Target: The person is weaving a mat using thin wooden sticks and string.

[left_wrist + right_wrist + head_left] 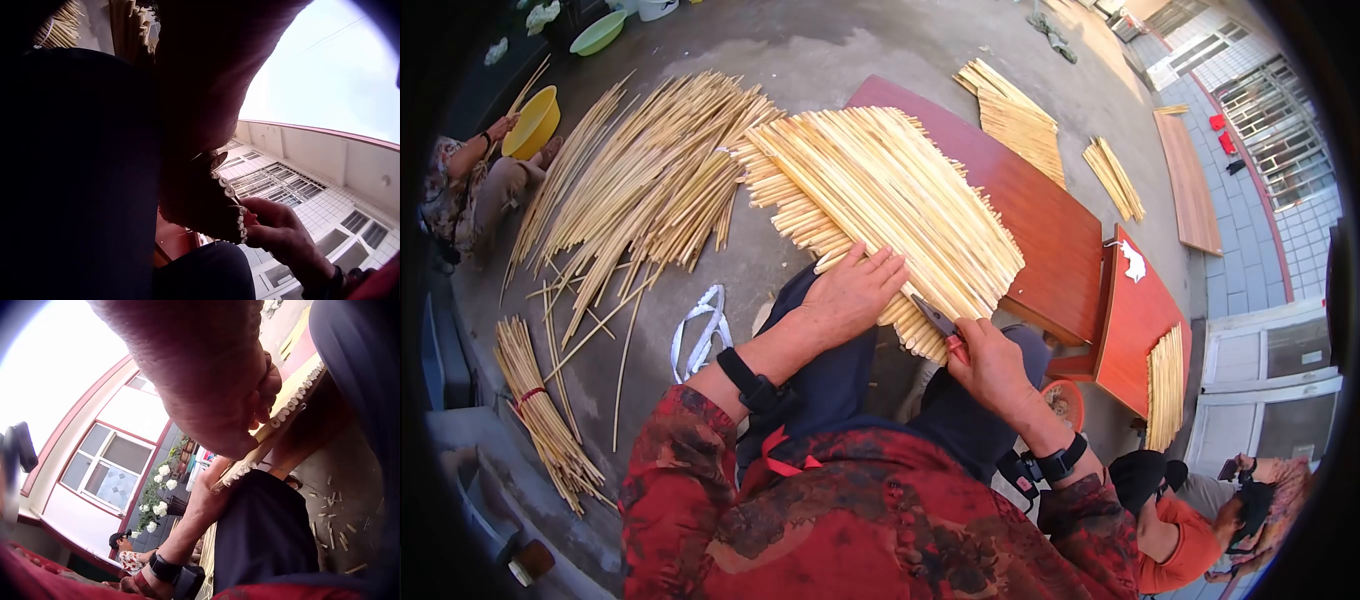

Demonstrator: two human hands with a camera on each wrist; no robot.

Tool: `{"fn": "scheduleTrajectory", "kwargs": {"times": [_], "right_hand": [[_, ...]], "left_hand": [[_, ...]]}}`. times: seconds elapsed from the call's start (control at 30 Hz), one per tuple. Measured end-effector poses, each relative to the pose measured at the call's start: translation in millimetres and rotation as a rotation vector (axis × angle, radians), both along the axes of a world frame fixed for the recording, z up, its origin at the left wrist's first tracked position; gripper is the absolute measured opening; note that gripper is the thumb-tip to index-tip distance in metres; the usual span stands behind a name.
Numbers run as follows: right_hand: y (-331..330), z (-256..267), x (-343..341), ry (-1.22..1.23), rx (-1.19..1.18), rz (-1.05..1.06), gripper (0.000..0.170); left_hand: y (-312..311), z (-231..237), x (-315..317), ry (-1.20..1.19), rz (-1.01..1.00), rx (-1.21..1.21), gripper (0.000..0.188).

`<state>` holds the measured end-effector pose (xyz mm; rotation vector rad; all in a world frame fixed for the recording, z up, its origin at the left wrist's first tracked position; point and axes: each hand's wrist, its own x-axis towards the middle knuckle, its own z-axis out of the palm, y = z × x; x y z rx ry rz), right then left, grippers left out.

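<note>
A mat of pale stalks [890, 190] laid side by side spans my lap and the red table. My left hand [855, 290] rests on its near edge, fingers stretched over the stalks. In my right hand [992, 365] I grip red-handled shears [940, 318], whose dark pointed blades lie at the stalk ends by the mat's near right corner. The left wrist view is mostly dark, but the right hand [278, 228] shows beside the cut ends. In the right wrist view my right hand [200, 387] hangs over the mat's edge, and its palm hides most of the shears.
Loose stalks [650, 170] spread over the ground at left, with a tied bundle [545, 410] nearer. The red table [1050, 260] extends right. A looped white strap [700, 335] lies by my left knee. People sit at far left and lower right. Cut bits [340, 537] litter the floor.
</note>
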<state>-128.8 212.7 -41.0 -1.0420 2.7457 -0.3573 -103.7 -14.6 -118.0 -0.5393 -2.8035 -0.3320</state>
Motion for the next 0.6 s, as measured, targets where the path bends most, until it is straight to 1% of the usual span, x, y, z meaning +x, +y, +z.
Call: {"fn": "scheduleTrajectory", "kwargs": {"times": [0.2,0.27,0.5,0.57,0.6], "right_hand": [[-0.7,-0.8,1.9,-0.014,-0.041,-0.001,0.027],[-1.5,0.5,0.9,-0.03,-0.01,-0.017,0.033],[-7.4,7.4,-1.2,-0.05,-0.004,-0.047,0.032],[-7.7,9.1,0.5,0.003,-0.077,-0.022,0.027],[-7.6,11.1,2.1,0.003,-0.074,-0.02,0.027]], "left_hand": [[-2.2,-4.5,1.4,0.022,-0.009,0.018,0.042],[-2.2,-4.5,0.9,0.021,0.0,0.011,0.043],[-3.6,-1.7,0.0,-0.007,0.026,0.031,0.044],[-4.0,-0.2,1.3,-0.034,0.024,0.038,0.044],[-3.4,-3.0,1.4,-0.033,0.026,0.041,0.044]]}}
